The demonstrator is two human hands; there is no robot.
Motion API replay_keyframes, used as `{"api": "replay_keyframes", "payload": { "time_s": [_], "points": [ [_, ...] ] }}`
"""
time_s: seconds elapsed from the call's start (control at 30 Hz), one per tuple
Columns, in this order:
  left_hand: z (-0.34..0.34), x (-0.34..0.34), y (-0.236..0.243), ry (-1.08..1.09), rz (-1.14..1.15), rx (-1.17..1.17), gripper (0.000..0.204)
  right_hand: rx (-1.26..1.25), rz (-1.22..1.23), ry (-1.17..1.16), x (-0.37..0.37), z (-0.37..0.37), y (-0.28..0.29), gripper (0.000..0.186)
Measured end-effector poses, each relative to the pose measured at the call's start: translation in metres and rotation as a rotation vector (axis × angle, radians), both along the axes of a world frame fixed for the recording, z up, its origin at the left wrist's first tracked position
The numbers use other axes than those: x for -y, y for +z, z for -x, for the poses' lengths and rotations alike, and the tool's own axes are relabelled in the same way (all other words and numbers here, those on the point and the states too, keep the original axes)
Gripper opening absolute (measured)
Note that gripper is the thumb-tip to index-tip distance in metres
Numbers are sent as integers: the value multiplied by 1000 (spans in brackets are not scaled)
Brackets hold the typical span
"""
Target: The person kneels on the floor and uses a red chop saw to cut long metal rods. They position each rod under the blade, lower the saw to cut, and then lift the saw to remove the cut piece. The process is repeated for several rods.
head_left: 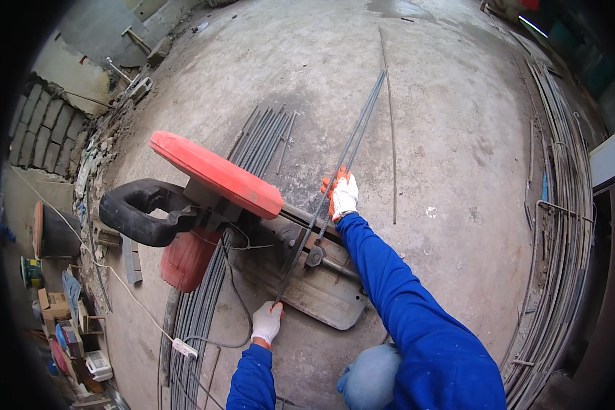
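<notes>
A few long steel rods [363, 120] lie diagonally across the base [321, 301] of a cut-off saw with a red blade guard [215, 172] and black handle [143, 212]. My left hand [266, 321], in a white and orange glove, is closed on their near ends. My right hand [342, 191], gloved the same way, grips the rods beyond the saw's vise [314, 255]; some of its fingers are hidden behind them.
Bundles of rods lie under and behind the saw [263, 140] and along the right wall [560, 225]. A power strip [184, 348] with cables is at lower left. Cardboard boxes [55, 304], a bucket [56, 234] and rubble line the left wall. A single rod [391, 130] lies beyond.
</notes>
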State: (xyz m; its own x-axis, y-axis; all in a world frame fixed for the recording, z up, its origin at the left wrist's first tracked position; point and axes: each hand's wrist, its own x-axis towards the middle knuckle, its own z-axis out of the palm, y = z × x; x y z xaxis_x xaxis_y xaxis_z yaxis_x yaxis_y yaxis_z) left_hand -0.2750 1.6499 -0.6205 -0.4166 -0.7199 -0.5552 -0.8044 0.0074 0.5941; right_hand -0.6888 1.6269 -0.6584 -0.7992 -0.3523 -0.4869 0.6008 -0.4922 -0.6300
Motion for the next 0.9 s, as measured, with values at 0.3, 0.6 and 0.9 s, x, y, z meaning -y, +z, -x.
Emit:
{"api": "replay_keyframes", "payload": {
  "time_s": [0.3,0.6,0.9],
  "points": [
    [3,-2,1,40,-27,14,29,-53,12,7,7,-3,-9,36],
    [5,-1,5,16,-29,21,30,-80,9,-42,14,-11,-3,20],
    [7,-1,10,22,-47,23,33,-81,36,-49,14,-13,-5,32]
  ]
}}
